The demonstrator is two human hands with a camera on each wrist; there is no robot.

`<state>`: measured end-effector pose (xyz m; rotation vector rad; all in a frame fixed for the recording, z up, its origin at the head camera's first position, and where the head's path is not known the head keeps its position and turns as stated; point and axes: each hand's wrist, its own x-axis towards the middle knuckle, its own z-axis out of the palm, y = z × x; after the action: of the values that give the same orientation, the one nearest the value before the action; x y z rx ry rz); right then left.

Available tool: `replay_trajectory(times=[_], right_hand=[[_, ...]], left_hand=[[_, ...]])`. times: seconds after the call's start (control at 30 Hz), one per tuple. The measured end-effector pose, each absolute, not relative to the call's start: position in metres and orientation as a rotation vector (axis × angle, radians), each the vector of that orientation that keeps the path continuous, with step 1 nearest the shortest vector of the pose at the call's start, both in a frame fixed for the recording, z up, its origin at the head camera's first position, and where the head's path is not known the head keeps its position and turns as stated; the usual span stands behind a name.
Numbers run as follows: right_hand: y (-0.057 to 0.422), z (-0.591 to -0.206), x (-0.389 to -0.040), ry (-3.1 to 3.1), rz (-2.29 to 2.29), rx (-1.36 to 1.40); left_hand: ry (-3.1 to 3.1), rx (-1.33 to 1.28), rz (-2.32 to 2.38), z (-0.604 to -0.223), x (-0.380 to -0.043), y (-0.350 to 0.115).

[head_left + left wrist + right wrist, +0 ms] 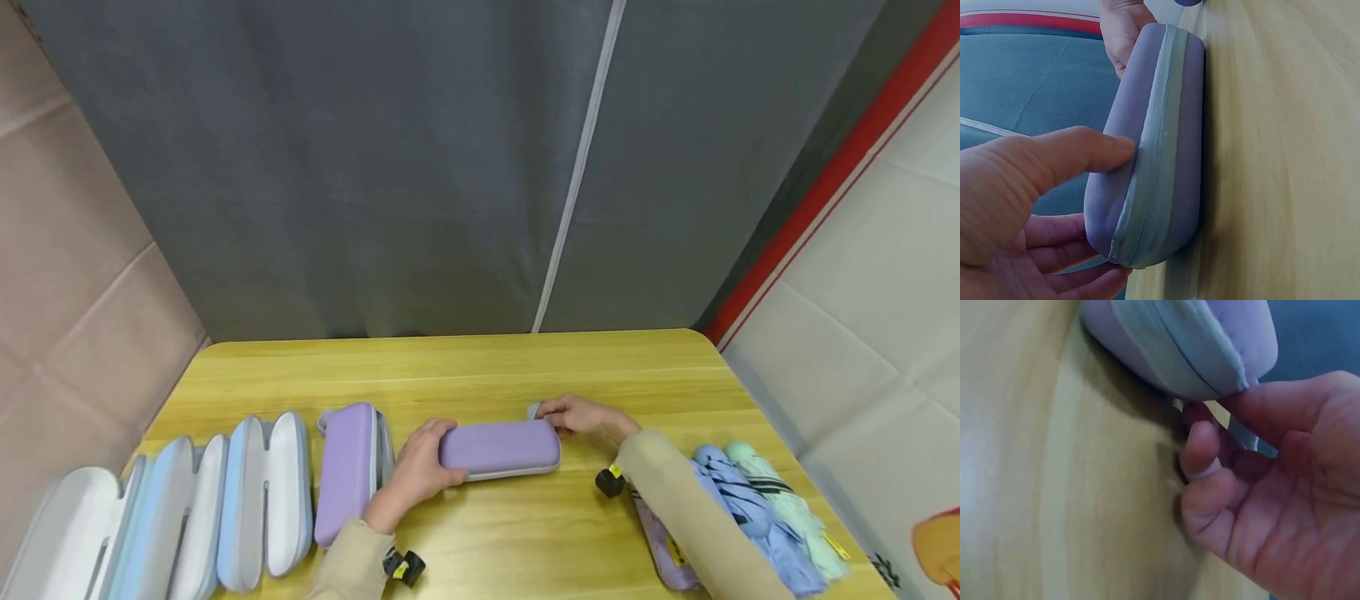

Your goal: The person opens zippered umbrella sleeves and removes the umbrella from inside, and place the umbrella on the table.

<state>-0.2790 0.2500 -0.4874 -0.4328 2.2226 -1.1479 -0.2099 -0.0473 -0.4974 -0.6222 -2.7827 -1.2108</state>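
Note:
A lavender zip case [501, 448] with a pale grey zip band lies lengthwise on the table in front of me. My left hand [424, 460] grips its left end; in the left wrist view the thumb presses one face beside the zip band [1155, 144] and the fingers curl under the end. At the other end my right hand [577, 415] pinches the corner between thumb and forefinger, where the zip runs out. A grey strap [1242, 434] shows behind those fingers in the right wrist view. Whether a zip pull sits in the pinch is hidden.
Left of my hand stands another lavender case [345, 475], partly open. Beyond it are several pale blue and white cases [288, 492] standing open. At right, blue [742, 492] and mint fabric bundles [787, 508] lie near a purple item [663, 550] partly under my sleeve.

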Motion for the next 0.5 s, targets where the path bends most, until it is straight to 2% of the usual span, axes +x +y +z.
replay_trajectory(times=[0.5], right_hand=[[0.2539,-0.4908,-0.2817,2.195,-1.131,-0.558]], left_hand=[[-2.785,-0.655,-1.258,-0.4962,-0.2102,-0.0475]])
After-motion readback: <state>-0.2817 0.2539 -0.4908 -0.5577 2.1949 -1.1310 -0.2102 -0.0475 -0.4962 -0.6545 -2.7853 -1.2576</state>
